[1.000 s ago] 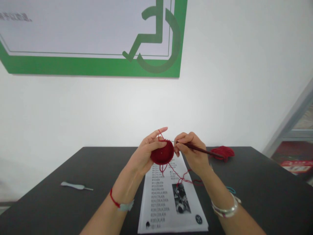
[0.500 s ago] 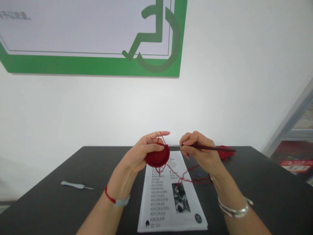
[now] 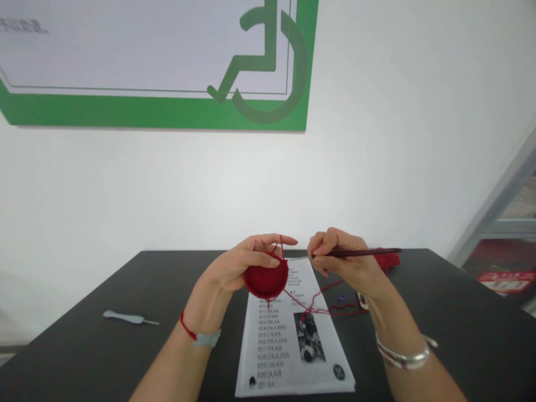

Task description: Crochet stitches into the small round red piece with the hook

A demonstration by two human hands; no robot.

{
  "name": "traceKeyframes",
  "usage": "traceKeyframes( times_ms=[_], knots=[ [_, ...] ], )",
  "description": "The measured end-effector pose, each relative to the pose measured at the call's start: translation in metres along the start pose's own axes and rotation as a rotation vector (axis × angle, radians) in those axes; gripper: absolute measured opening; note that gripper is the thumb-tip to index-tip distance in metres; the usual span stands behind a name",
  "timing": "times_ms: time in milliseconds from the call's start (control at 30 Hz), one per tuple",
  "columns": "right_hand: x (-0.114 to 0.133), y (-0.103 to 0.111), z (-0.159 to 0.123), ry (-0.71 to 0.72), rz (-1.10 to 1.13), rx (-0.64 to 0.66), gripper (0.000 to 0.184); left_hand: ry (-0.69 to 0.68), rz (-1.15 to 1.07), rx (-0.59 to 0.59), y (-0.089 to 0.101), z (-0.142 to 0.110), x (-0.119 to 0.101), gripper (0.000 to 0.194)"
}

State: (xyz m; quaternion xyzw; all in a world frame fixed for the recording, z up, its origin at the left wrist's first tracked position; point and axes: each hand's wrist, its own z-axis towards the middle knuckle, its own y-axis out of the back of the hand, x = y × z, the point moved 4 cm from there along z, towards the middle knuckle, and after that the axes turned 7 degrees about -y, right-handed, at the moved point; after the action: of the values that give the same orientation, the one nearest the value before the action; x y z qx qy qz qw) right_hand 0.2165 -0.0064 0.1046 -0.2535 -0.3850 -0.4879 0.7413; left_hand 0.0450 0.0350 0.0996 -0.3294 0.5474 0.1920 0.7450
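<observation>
My left hand (image 3: 237, 266) grips a round dark-red crocheted piece (image 3: 266, 282), with a strand of yarn looped up over its fingers. My right hand (image 3: 343, 262) pinches a crochet hook (image 3: 360, 253) with a dark wooden handle, held almost level. The metal tip points toward the crocheted piece and stops just short of it. Loose red yarn (image 3: 312, 307) runs from the piece across a printed pattern sheet (image 3: 288, 346). Behind my right hand, a red yarn ball (image 3: 389, 259) is partly hidden.
The hands are above a black table (image 3: 84, 352). A small grey-handled tool (image 3: 129, 318) lies to the left, and a tiny blue item (image 3: 341, 297) lies right of the sheet. Behind the table stand a white wall and a green-framed sign (image 3: 125, 111).
My right hand has moved right, away from the crocheted piece, and the hook has swung from slanted to nearly level. The piece and my left hand have shifted slightly left.
</observation>
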Motion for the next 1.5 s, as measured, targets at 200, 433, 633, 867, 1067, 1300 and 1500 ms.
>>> traceKeyframes(
  times_ms=[200,433,633,867,1067,1300,1500],
  knots=[
    [0.006,-0.003,-0.002,0.026,-0.086,-0.03,0.011,0.002,-0.013,0.0,-0.001,0.0,0.0,0.041],
    [0.015,-0.004,-0.004,0.025,-0.139,-0.012,0.011,0.013,-0.011,0.019,-0.002,0.0,0.001,0.04],
    [0.007,-0.001,-0.003,-0.066,-0.016,0.006,0.014,0.015,0.055,0.074,-0.003,-0.001,0.001,0.04],
    [-0.013,-0.008,0.012,-0.19,0.377,-0.086,0.017,-0.342,0.352,-0.187,-0.011,0.0,-0.01,0.035],
    [-0.022,-0.017,0.016,-0.135,0.462,-0.297,0.017,-0.425,0.248,-0.255,-0.019,0.002,-0.006,0.034],
    [-0.019,-0.02,0.015,-0.084,0.435,-0.266,0.02,-0.381,0.127,-0.251,-0.019,0.0,-0.007,0.031],
    [-0.007,-0.017,0.012,0.022,0.286,-0.216,0.015,-0.458,0.231,-0.344,-0.02,-0.005,-0.012,0.031]
  ],
)
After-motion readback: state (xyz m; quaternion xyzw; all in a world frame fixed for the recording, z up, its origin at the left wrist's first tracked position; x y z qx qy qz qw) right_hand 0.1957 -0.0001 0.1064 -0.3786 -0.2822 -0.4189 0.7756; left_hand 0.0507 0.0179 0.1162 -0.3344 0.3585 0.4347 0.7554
